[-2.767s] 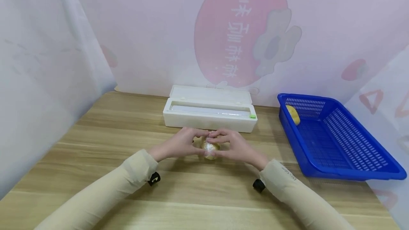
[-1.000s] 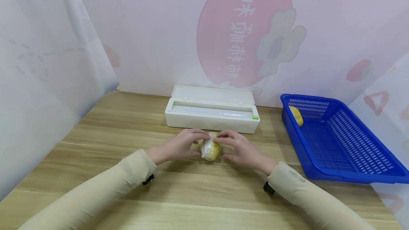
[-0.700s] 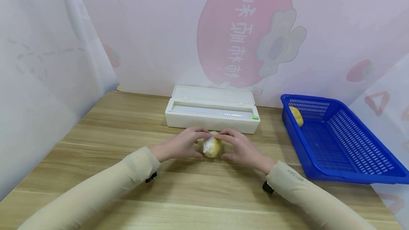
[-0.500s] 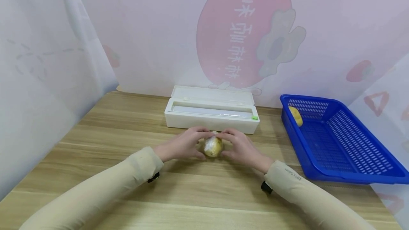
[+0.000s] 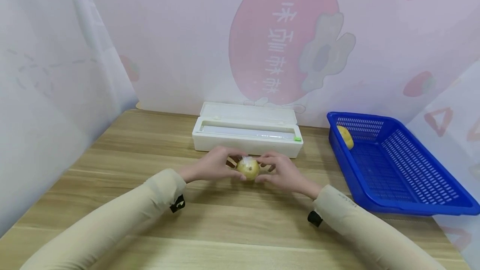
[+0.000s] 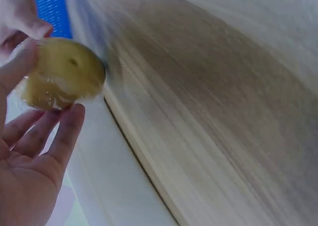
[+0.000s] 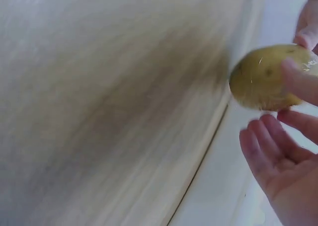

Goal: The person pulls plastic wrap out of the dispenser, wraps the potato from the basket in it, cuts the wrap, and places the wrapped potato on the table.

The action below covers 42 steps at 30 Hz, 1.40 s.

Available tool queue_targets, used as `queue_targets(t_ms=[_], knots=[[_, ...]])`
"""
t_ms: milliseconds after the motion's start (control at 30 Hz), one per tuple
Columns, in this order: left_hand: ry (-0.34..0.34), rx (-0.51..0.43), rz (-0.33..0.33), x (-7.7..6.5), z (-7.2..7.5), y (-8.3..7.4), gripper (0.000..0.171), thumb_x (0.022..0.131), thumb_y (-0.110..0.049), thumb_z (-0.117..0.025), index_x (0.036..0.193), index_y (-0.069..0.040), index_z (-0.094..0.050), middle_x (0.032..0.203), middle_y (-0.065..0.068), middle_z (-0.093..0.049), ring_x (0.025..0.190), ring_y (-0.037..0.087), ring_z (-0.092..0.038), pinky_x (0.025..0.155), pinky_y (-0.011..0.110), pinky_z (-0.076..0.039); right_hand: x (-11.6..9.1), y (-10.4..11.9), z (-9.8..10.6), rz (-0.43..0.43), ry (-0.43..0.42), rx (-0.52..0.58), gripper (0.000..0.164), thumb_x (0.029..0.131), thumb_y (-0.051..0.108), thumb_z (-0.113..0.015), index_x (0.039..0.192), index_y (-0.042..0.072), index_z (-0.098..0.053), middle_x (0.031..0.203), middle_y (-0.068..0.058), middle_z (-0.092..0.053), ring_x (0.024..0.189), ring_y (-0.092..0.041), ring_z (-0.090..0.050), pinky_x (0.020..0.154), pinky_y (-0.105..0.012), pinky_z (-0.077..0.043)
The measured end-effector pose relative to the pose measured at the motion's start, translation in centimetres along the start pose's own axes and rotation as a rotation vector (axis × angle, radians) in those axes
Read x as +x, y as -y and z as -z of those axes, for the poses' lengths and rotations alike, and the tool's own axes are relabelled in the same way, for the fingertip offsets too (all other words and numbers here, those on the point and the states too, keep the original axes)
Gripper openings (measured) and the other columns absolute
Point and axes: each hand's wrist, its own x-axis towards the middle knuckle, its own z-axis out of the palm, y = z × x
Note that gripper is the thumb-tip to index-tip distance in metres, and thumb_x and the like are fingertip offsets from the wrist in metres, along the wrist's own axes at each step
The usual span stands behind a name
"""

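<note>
A yellow-brown potato (image 5: 248, 169) wrapped in clear cling film is between my two hands, just in front of the white box. My left hand (image 5: 216, 165) grips its left side; in the left wrist view, the thumb lies across the potato (image 6: 69, 72) and the fingertips support the opposite side. From the right, my right hand (image 5: 285, 173) pinches it between thumb and index finger. Its other fingers stand away from the potato (image 7: 258, 79) in the right wrist view. Glossy film shows on the skin, bunched at the far side in the head view.
Behind my hands stands a long white cling film box (image 5: 247, 143) with its lid raised, a roll inside and a green slider (image 5: 297, 139) at its right end. A blue basket (image 5: 360, 186) at right holds a yellow potato-like item (image 5: 345, 137). A printed curtain borders the wooden table (image 5: 225, 228).
The potato has turned in my hands, so its bare-looking end with a dark spot now faces me. My thumbs have closed in against it. Box and basket stay in place.
</note>
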Motion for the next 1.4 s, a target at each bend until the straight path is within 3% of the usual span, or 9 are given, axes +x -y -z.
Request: queue_targets(t_ms=[200,333,433,567,867,1033,1133,1300,1400], knots=[[-0.007,-0.160,0.132,-0.1,0.6,-1.1,0.040,0.094,-0.042,-0.066,0.118,-0.010,-0.069,0.102,-0.006,-0.071,0.093,0.011,-0.066,0.080,0.036,-0.055,-0.2,0.7,1.2,-0.162,0.072,0.281,0.032,0.096,0.026,-0.067,0.121,0.008,-0.069,0.109,-0.001,-0.068,0.099,-0.025,-0.064,0.078,-0.039,-0.056],[0.030,-0.318,0.200,0.1,0.6,-1.8,0.040,0.100,-0.041,-0.057,0.110,-0.005,-0.071,0.094,0.001,-0.072,0.086,0.020,-0.069,0.077,0.046,-0.056,-0.6,1.4,1.7,-0.302,0.111,0.468,0.035,0.100,0.033,-0.060,0.120,0.006,-0.069,0.103,-0.007,-0.071,0.100,-0.036,-0.064,0.080,-0.050,-0.054],[0.066,-0.382,0.249,0.2,0.3,-2.1,0.042,0.102,-0.039,-0.053,0.106,-0.002,-0.071,0.090,0.006,-0.072,0.083,0.024,-0.069,0.076,0.048,-0.056,-0.8,1.7,1.7,-0.388,0.141,0.550,0.040,0.100,0.035,-0.058,0.120,0.002,-0.068,0.101,-0.009,-0.071,0.101,-0.039,-0.063,0.081,-0.050,-0.054],[0.091,-0.377,0.300,0.2,-0.3,-2.0,0.046,0.103,-0.040,-0.050,0.107,0.000,-0.072,0.085,0.006,-0.072,0.079,0.024,-0.070,0.074,0.046,-0.057,-1.0,1.8,1.4,-0.476,0.172,0.623,0.042,0.101,0.033,-0.057,0.121,-0.003,-0.066,0.102,-0.013,-0.070,0.101,-0.041,-0.062,0.082,-0.049,-0.053],[0.054,-0.258,0.412,0.0,-1.9,-1.2,0.048,0.100,-0.047,-0.053,0.103,-0.005,-0.074,0.073,0.003,-0.070,0.067,0.026,-0.070,0.065,0.039,-0.057,-1.4,1.4,0.5,-0.575,0.216,0.678,0.039,0.102,0.028,-0.056,0.121,-0.006,-0.064,0.099,-0.018,-0.070,0.092,-0.034,-0.066,0.079,-0.042,-0.055],[0.002,-0.239,0.402,0.0,-2.5,-1.1,0.042,0.102,-0.038,-0.053,0.106,-0.001,-0.073,0.072,0.004,-0.068,0.063,0.025,-0.069,0.058,0.036,-0.057,-1.3,1.4,0.0,-0.638,0.190,0.614,0.038,0.102,0.031,-0.056,0.114,-0.003,-0.068,0.094,-0.015,-0.070,0.087,-0.030,-0.067,0.074,-0.039,-0.056],[-0.038,-0.181,0.372,0.1,-2.7,-1.2,0.038,0.102,-0.034,-0.055,0.111,0.000,-0.070,0.082,0.006,-0.069,0.064,0.021,-0.068,0.057,0.033,-0.057,-1.1,1.5,-0.3,-0.630,0.151,0.552,0.039,0.102,0.032,-0.056,0.113,-0.004,-0.068,0.092,-0.015,-0.069,0.082,-0.027,-0.067,0.070,-0.039,-0.057],[-0.032,-0.028,0.240,-0.4,-2.6,-1.2,0.039,0.101,-0.031,-0.057,0.127,-0.002,-0.061,0.111,0.010,-0.066,0.079,0.012,-0.066,0.067,0.027,-0.055,-1.1,1.5,-0.6,-0.527,0.030,0.404,0.038,0.098,0.027,-0.063,0.124,-0.002,-0.062,0.090,-0.014,-0.068,0.075,-0.026,-0.065,0.065,-0.038,-0.056],[0.001,-0.002,0.153,-0.8,-2.3,-1.1,0.046,0.098,-0.033,-0.062,0.134,-0.005,-0.057,0.120,0.009,-0.063,0.084,0.012,-0.066,0.072,0.026,-0.054,-1.2,1.4,-0.7,-0.447,-0.036,0.296,0.038,0.095,0.024,-0.068,0.126,0.003,-0.062,0.096,-0.011,-0.069,0.076,-0.023,-0.065,0.064,-0.036,-0.055]])
